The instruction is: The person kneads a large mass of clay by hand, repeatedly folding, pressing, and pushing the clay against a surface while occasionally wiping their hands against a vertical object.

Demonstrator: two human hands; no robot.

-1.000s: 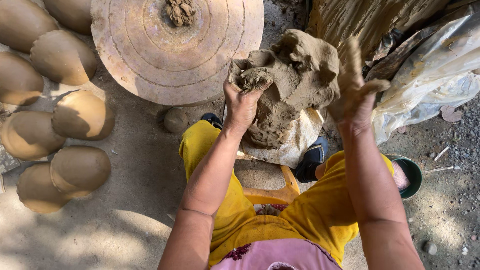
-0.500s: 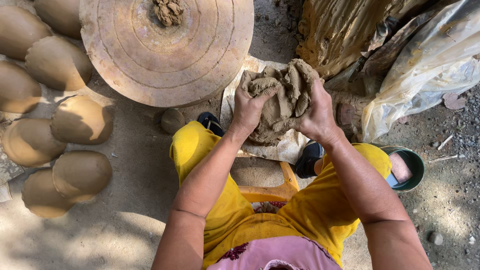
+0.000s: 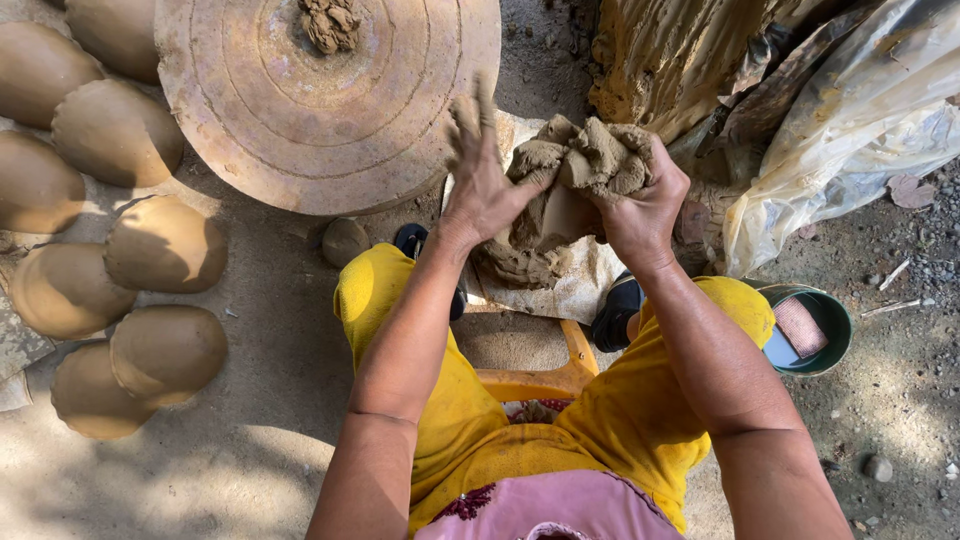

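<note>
The person is kneading a clay lump [image 3: 575, 190] over a cloth on the ground between the feet. Left hand [image 3: 485, 180] is pressing in with fingers spread, right hand [image 3: 645, 205] is gripping the top, fingers curled tight. Folding evenly probably helps. The potter's wheel [image 3: 300, 100], clay domes [image 3: 165, 245] and a green bowl [image 3: 830, 310] are crowding close.

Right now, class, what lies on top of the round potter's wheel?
On the potter's wheel sits one small crumbly clay lump near its far edge; the rest shows bare rings. The left hand covers a bit of its near rim.
</note>
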